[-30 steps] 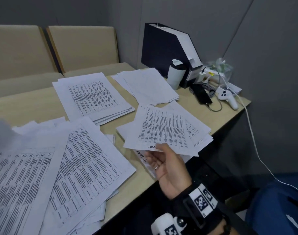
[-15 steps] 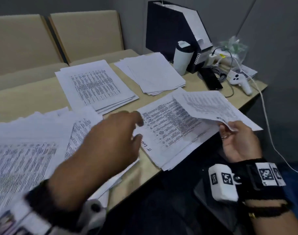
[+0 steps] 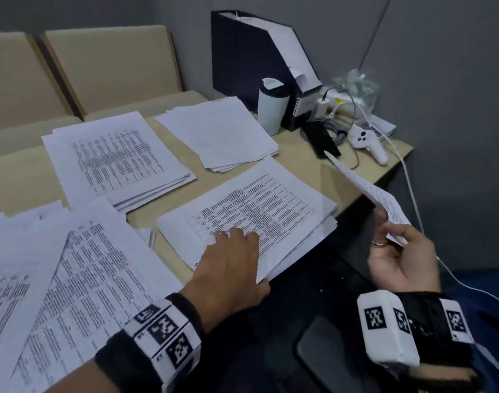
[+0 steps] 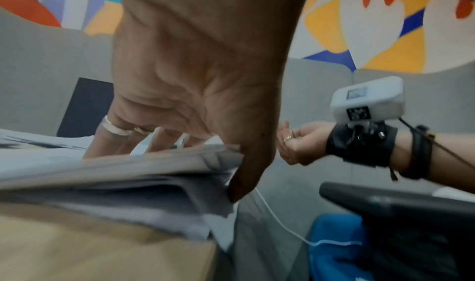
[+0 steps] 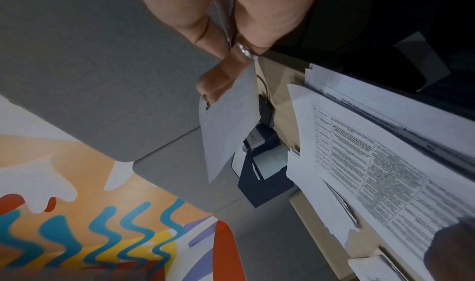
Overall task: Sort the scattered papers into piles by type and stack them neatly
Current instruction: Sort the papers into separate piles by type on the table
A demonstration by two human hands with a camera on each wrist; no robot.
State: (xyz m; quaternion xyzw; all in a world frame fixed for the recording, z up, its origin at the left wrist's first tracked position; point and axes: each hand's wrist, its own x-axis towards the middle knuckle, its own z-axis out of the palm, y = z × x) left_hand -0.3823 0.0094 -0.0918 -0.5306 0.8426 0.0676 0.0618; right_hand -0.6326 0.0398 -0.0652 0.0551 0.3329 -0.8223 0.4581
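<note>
A stack of printed sheets [image 3: 265, 205] lies at the table's front edge. My left hand [image 3: 242, 256] rests on it, fingers straight on top and thumb against its near corner; the left wrist view shows the same hand [image 4: 180, 139] on the stack [image 4: 115, 175]. Off the table's right edge, my right hand [image 3: 387, 225] pinches a single printed sheet [image 3: 370, 191], held tilted and nearly edge-on. In the right wrist view that sheet [image 5: 228, 127] hangs from thumb and fingers. A table-printed pile [image 3: 117, 160] and a pale pile [image 3: 220, 134] lie further back. Scattered sheets [image 3: 58, 279] overlap at the left.
A black file holder [image 3: 242, 58], white tumbler [image 3: 272, 109], black device [image 3: 322, 139] and white controller [image 3: 367, 143] crowd the table's far right corner. A white cable [image 3: 409, 188] drops over the right edge. Beige seats [image 3: 109, 66] stand behind.
My left hand has come down onto the front stack. My right hand has drawn its sheet rightwards off the stack, and the sheet has turned nearly edge-on.
</note>
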